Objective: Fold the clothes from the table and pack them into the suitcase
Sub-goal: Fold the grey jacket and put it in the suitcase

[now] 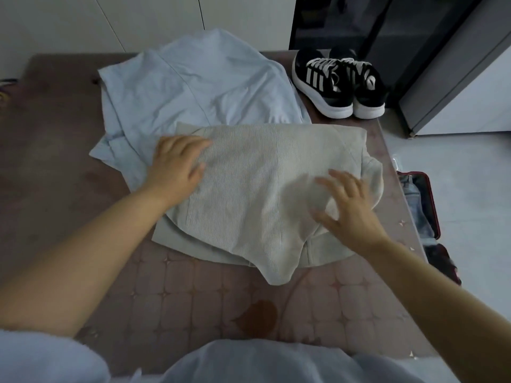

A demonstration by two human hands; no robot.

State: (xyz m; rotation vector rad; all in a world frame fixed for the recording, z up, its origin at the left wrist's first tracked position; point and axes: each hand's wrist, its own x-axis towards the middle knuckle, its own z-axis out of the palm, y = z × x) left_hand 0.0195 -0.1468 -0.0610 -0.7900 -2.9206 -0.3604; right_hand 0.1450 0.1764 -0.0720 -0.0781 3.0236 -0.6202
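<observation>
Head view. Brown tabletop [193, 299] with quilted star pattern, white wall panels behind, pale floor at right, dark glass-fronted cabinet at far back right. Pair of black sneakers [337, 81] with white stripes and laces on far right corner of table.

Pale grey ribbed top [262, 189] mid-table, partly folded, with one rounded flap pointing toward near edge. Far edge overlaps a light blue shirt [193, 87], spread and crumpled behind it. Red suitcase [434, 208] open on floor just right of table, only partly in frame, with something denim-blue [414, 205] already inside.

Left hand [177, 161] flat on left edge of grey top, fingers straight, gripping nothing. Right hand [348, 208] over right side of same top, fingers spread wide and motion-blurred, holding nothing. Touching cloth or just above it: cannot tell.

Judged step: smoothing or mid-fold on grey top. Blue shirt not yet folded, so task looks partway at best.

Handling, judged: soft, light, limp knit with no stiffness. Likely to sag if lifted by one corner. Ribbed surface probably grippy, not slippery, and not fragile. Best taken at both side edges, or with both palms slid flat under the folded stack, so folds hold on the way to suitcase. Risk: loose near flap falling open on lift, so tuck it first.
</observation>
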